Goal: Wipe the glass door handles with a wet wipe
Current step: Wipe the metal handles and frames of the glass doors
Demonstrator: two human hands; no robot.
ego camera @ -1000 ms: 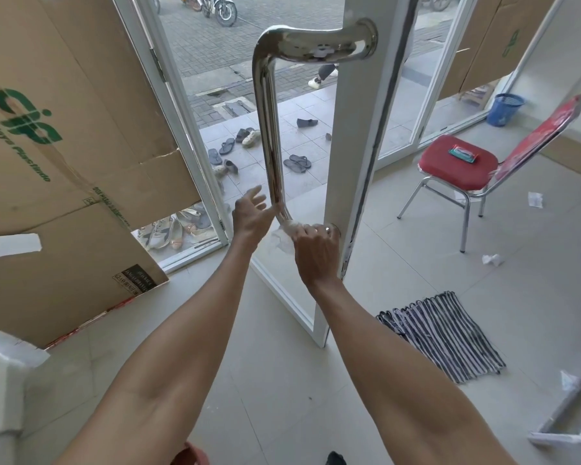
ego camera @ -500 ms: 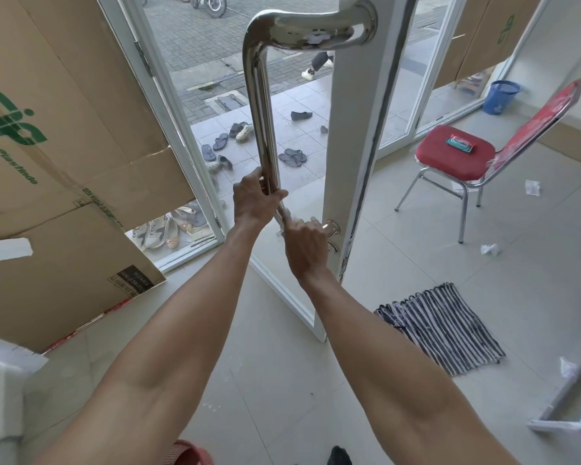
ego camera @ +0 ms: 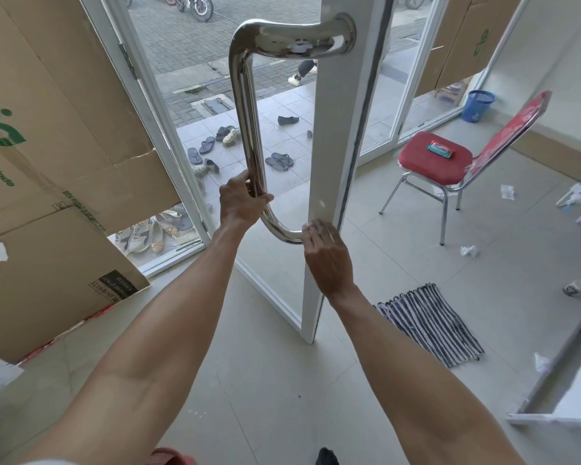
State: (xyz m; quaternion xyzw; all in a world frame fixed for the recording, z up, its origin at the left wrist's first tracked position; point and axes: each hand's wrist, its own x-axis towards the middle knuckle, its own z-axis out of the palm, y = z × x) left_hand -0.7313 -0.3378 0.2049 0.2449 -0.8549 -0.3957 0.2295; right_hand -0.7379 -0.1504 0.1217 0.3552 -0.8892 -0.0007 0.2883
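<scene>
While both forearms reach forward from the bottom of the view, the left hand [ego camera: 244, 203] closes its fingers and thumb round the upright bar of the handle [ego camera: 245, 112], just above the lower bend. The right hand [ego camera: 327, 253] lies back-up, a little lower and to the right. Its fingers are nearly straight and together, pressing a wipe [ego camera: 311, 225] against the spot where the handle's lower end meets the door [ego camera: 336, 129]. Only a small white edge of the wipe shows past the fingertips. From there the chrome handle rises, bends at the top and joins the white door frame again.

Right of the door's foot a striped mat [ego camera: 430, 323] lies on the floor [ego camera: 265, 380]. Beyond it stands a red chair [ego camera: 433, 156] with a small pack [ego camera: 440, 150] on its seat and crumpled paper [ego camera: 468, 251] on the floor nearby. A blue bucket [ego camera: 478, 105] sits farther back. Cardboard [ego camera: 64, 129] fills the left side. Through the glass, shoes [ego camera: 279, 161] lie scattered on the outside tiles.
</scene>
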